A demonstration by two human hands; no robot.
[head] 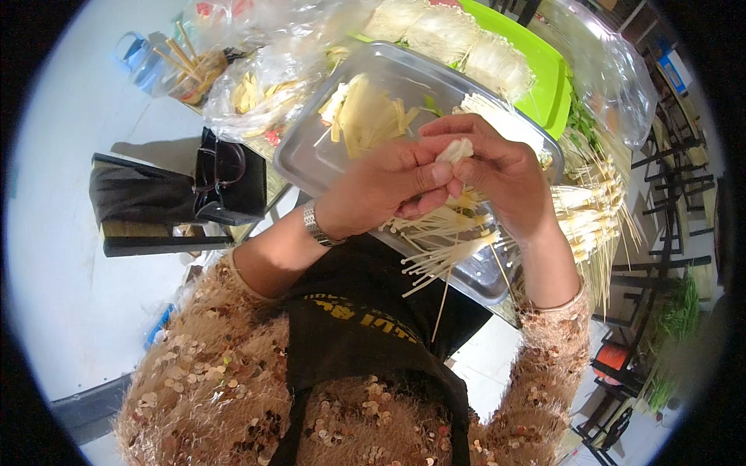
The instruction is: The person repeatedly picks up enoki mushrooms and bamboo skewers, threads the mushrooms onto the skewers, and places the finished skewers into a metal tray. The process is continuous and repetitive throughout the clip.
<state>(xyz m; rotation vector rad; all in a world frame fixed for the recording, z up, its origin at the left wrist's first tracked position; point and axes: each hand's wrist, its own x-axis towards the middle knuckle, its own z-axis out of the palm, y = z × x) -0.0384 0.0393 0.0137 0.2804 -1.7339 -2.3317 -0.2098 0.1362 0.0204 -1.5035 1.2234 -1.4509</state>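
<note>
Between the fingertips of my left hand (382,183) and my right hand (504,172) is a small whitish piece of food (455,151), pinched by both; its kind cannot be told. Both hands are raised over a metal tray (297,154). Thin yellowish sheets (367,116) lie inside the tray on its left part. White enoki mushrooms (504,125) lie at its right end, behind my right hand. Skewered enoki bundles (449,253) rest at the tray's near edge, under my hands, with their caps spread outward.
A green plastic lid or tray (545,87) and flattened enoki bundles (443,35) lie beyond. More enoki (588,215) are piled on the right. Plastic bags (262,93) and a container of sticks (195,73) stand left. A stool with a black bag (236,180) is at the left.
</note>
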